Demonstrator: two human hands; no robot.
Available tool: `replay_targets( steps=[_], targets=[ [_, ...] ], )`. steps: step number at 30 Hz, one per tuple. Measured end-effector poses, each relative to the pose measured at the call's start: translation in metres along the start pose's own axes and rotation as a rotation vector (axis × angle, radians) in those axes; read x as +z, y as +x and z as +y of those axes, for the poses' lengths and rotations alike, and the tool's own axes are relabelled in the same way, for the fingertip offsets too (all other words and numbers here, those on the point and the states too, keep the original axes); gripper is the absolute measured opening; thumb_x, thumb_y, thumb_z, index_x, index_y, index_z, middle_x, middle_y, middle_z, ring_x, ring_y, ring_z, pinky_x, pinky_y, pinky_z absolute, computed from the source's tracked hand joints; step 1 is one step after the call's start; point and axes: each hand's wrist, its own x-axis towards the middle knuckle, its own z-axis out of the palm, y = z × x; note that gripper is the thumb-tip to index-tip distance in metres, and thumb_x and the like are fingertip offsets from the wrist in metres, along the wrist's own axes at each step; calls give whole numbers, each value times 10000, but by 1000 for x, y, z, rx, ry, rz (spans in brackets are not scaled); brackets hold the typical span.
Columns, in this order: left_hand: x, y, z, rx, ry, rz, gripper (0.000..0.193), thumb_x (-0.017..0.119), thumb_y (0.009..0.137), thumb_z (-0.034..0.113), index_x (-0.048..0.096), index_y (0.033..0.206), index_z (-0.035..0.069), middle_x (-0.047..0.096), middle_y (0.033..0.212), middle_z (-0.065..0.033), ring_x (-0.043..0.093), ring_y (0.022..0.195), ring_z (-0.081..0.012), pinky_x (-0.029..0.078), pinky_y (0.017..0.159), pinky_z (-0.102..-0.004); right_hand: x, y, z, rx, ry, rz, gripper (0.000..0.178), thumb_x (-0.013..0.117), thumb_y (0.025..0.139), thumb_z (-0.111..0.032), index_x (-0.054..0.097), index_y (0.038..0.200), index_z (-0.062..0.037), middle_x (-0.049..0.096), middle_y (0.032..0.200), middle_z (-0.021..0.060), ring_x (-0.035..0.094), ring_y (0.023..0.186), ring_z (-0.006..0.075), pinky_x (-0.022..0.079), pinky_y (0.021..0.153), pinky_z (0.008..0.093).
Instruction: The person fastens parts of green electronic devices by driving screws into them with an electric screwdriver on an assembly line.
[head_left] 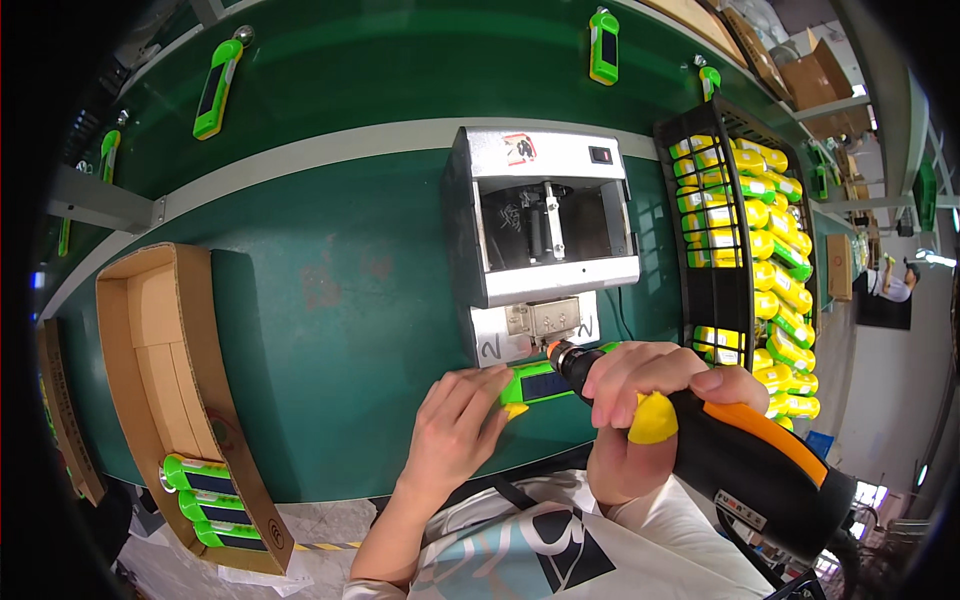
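Gripping a power driver (pixel 745 470) in your right hand (pixel 650 368), left hand (pixel 452 425) pinching a seemingly unfinished green device (pixel 542 385); three others (pixel 222 511) fill the near-left carton's (pixel 165 380) near end.

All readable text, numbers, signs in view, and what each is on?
Characters not copied; locations only.
Metal machine: red-edged sticker, dark marks, unclear.
Base plate: one handwritten black number at each side, legible.
Power driver: pale label, small lettering.
Cardboard box: round printed sign.
Yellow-green items: any print too small to read.
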Motion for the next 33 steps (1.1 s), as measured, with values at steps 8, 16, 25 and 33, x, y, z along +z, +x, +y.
replay_targets(
  steps=[8, 16, 25, 33],
  targets=[
    [7, 1, 4, -45, -18, 15, 590, 825, 737, -25, 666, 1302, 40, 732, 1195, -132, 688, 1056, -326, 523, 886, -422, 28, -39, 2, 84, 72, 484, 435, 643, 907, 26, 392, 1246, -79, 548, 735, 94, 527, 504, 192, 507, 504, 367],
    [11, 1, 3, -82, -3, 42, 573, 835, 750, -3, 656, 1290, 65, 753, 1199, -71, 699, 1040, -275, 470, 803, -384, 21, -55, 25, 44, 222, 292, 517, 826, 919, -137, 462, 1268, -21, 672, 889, 171, 670, 614, 279, 589, 614, 434],
    [11, 0, 1, -125, -39, 18, 562, 849, 744, 8, 655, 1269, 64, 758, 1193, -68, 705, 1011, -266, 467, 805, -373, 15, -62, 37, 88, 330, 240, 522, 827, 932, -196, 468, 1269, -20, 681, 885, 196, 694, 681, 297, 595, 654, 437],
    [11, 0, 0, -114, -46, 23, 559, 853, 758, 14, 656, 1277, 74, 755, 1192, -69, 700, 989, -264, 461, 789, -378, 19, -47, 24, 91, 123, 182, 647, 700, 767, 172, 383, 1262, -100, 575, 798, 84, 609, 591, 207, 556, 568, 374]
  ],
)
